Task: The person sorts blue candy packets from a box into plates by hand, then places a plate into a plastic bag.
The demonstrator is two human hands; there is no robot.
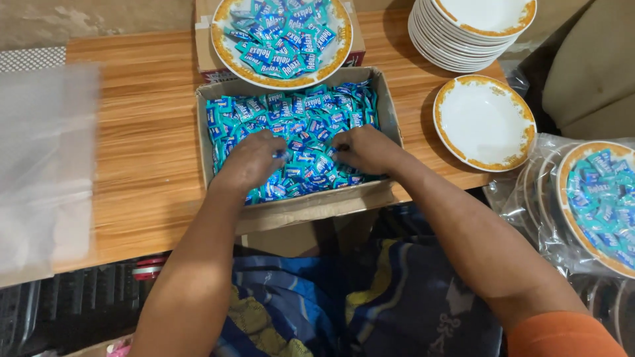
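A shallow cardboard box [391, 114] on the wooden table holds a heap of small blue-wrapped candies [297, 112]. Both my hands are inside it, palms down. My left hand [250, 160] is closed over a few candies at the box's left middle. My right hand [362, 149] pinches candies at the centre right. Behind the box stands a white plate with a gold rim [338, 54], piled with the same candies.
An empty gold-rimmed plate [484, 121] lies right of the box, with a stack of plates [463, 33] behind it. A candy-filled plate in clear plastic wrap [598, 198] sits at far right. Clear plastic sheets [40, 165] cover the table's left end.
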